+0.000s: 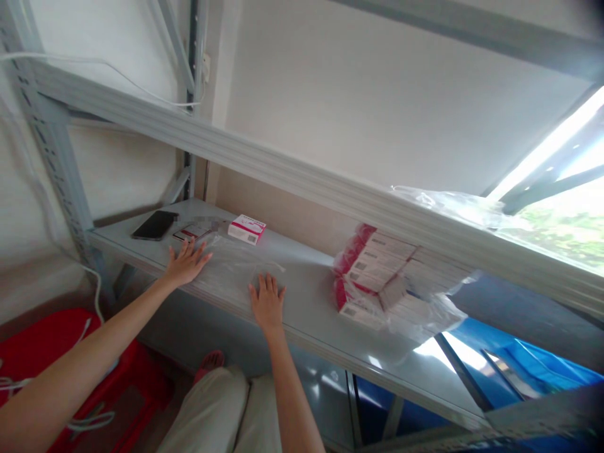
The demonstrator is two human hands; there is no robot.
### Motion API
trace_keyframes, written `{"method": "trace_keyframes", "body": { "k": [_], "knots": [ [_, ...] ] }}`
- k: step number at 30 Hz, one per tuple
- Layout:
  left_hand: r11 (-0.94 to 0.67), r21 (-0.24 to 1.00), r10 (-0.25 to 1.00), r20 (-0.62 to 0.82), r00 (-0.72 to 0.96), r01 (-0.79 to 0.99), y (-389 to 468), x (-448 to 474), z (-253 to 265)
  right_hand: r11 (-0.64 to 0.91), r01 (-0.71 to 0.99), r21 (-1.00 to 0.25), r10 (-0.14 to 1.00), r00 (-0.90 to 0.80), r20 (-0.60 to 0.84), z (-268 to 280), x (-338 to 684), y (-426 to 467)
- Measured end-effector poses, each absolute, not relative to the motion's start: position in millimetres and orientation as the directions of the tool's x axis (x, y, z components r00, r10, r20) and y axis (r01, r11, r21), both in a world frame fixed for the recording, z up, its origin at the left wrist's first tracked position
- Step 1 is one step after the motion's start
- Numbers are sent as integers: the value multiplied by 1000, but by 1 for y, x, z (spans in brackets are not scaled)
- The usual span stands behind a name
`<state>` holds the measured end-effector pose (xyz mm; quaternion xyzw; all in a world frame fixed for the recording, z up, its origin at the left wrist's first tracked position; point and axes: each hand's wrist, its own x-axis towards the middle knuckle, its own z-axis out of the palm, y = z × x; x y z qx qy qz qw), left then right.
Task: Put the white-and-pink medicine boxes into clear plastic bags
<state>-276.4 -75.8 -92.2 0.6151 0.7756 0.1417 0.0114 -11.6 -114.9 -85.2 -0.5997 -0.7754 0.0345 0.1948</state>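
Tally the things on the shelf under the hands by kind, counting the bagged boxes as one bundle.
Black phone: 1
Loose pink-and-white box: 1
Flat card-like item: 1
Clear flat plastic: 1
Bagged bundle of boxes: 1
Total: 5

Looks pretty grey on the shelf (314,289), ngl: black phone (155,225) by the left edge, colourless plastic (231,264) along the front edge, white-and-magenta box (246,229) near the back edge, same colours on the bagged boxes (372,264) toward the right edge.

Bright daylight (570,217) glares at right beyond grey metal shelving (283,167) and pale walls (129,173).
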Motion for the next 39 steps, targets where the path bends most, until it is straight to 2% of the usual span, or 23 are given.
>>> {"method": "trace_keyframes", "body": {
  "k": [3, 6, 9, 12, 14, 17, 21, 25, 27, 30, 34, 39],
  "knots": [
    [181, 275, 947, 211, -242, 944, -77, -264, -82, 289, 913, -287, 939, -212, 271, -85, -12, -115],
    [14, 226, 941, 327, -89, 974, -70, -245, -75, 290, 913, -288, 940, -214, 268, -85, -12, -114],
    [-80, 213, 951, 309, 11, 974, -54, -232, -78, 290, 912, -289, 939, -213, 271, -86, -12, -114],
    [-16, 234, 974, 223, -37, 972, -37, -231, -89, 296, 909, -293, 936, -215, 277, -89, -11, -113],
    [10, 201, 980, 194, -50, 980, -31, -233, -96, 294, 902, -315, 938, -209, 278, -91, -8, -112],
    [16, 156, 979, 198, -47, 988, -28, -236, -101, 270, 891, -365, 948, -180, 261, -87, -2, -106],
    [25, 175, 979, 195, -60, 984, -30, -234, -101, 239, 894, -379, 946, -127, 298, -63, -10, -93],
    [18, 145, 978, 205, -48, 989, -31, -232, -101, 383, 843, -378, 900, -248, 359, -45, -59, -76],
    [12, 125, 975, 218, -39, 992, -33, -233, -100, 439, 811, -387, 890, -332, 313, -48, -89, -66],
    [-10, 123, 973, 230, -19, 992, -35, -235, -99, 408, 811, -420, 913, -357, 197, -63, -114, -49],
    [-3, 139, 972, 232, -30, 990, -34, -235, -99, 354, 831, -429, 934, -289, 211, -82, -100, -31],
    [21, 168, 975, 213, -57, 986, -28, -236, -103, 359, 865, -350, 933, -315, 177, -87, -45, -20]
  ]
}}
